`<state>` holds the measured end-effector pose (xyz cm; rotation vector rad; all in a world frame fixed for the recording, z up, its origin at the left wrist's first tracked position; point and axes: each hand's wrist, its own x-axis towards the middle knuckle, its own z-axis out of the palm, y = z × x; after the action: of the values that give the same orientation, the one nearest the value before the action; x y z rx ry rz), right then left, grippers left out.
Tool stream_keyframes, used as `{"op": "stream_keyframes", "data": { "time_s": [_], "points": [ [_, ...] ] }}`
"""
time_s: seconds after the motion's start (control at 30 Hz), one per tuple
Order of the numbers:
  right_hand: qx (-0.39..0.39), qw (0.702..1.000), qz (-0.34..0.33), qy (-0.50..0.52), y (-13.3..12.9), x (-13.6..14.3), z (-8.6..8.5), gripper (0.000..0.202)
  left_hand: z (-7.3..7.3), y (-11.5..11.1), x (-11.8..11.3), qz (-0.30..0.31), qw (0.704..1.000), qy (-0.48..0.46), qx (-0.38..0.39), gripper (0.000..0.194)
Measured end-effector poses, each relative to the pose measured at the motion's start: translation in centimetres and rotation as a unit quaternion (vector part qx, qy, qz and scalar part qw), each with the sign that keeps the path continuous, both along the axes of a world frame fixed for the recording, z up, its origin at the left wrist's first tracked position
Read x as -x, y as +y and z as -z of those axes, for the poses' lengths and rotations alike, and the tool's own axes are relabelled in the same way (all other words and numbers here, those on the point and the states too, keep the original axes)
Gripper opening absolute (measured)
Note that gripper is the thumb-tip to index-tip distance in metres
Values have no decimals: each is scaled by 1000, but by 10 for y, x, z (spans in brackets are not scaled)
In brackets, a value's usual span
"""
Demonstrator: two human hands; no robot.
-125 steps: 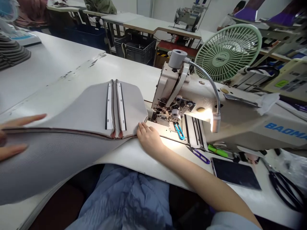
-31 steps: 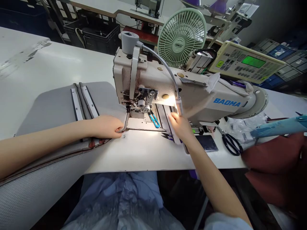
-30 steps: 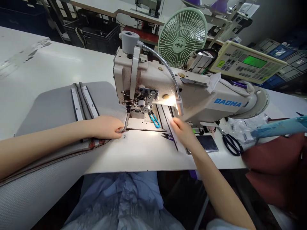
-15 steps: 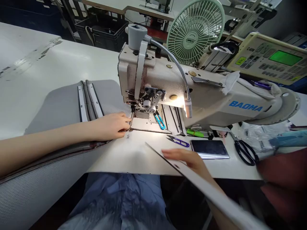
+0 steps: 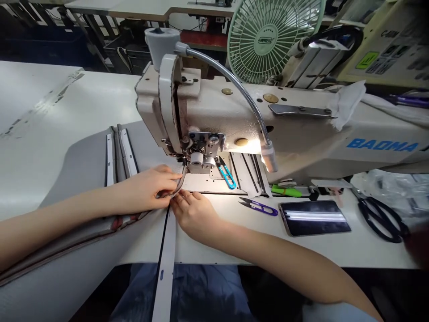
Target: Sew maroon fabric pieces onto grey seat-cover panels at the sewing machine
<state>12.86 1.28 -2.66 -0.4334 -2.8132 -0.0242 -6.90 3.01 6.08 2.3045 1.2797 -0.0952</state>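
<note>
My left hand point(image 5: 147, 188) presses on the piped edge of a grey fabric panel point(image 5: 83, 161) just before the presser foot of the sewing machine point(image 5: 208, 116), its fingers closed on that edge. Close beside it, my right hand point(image 5: 194, 212) pinches the top end of a long white strip with a black edge point(image 5: 166, 273), bringing it against the fabric edge. The strip hangs down over the table's front edge. Two similar white strips point(image 5: 129, 150) lie attached along a seam on the panel. The needle area is partly hidden by the machine head.
Blue thread snips point(image 5: 227, 173) lie by the needle plate, purple snips point(image 5: 259, 207) nearer me. A phone point(image 5: 315, 218) and black-handled scissors point(image 5: 382, 219) are at the right. A bendable lamp point(image 5: 268, 156) lights the bed. A green fan point(image 5: 268, 40) stands behind.
My right hand has swung left from the table's right side, carrying the white strip up to the fabric edge beside my left hand. My left hand stays near the presser foot. The view has shifted closer.
</note>
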Motion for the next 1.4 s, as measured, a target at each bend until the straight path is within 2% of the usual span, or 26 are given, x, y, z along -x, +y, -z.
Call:
{"op": "stream_keyframes", "data": {
  "time_s": [0.33, 0.73, 0.9, 1.2, 1.4],
  "points": [
    [28, 999, 2, 19, 5, 4, 5, 28, 17, -5, 3, 0, 1000, -14, -17, 24],
    [-23, 999, 12, 26, 1, 3, 9, 32, 16, -7, -1, 1, 1000, 7, -14, 22],
    [-4, 1000, 28, 10, 2, 5, 9, 28, 17, -6, -3, 0, 1000, 21, -13, 23],
    [-4, 1000, 16, 0, 6, 2, -4, 26, 15, -3, -6, 8, 1000, 9, -23, 24],
    [-7, 999, 32, 5, 14, 1, -5, 26, 17, 5, -5, 9, 999, 17, -28, 24]
  ]
}}
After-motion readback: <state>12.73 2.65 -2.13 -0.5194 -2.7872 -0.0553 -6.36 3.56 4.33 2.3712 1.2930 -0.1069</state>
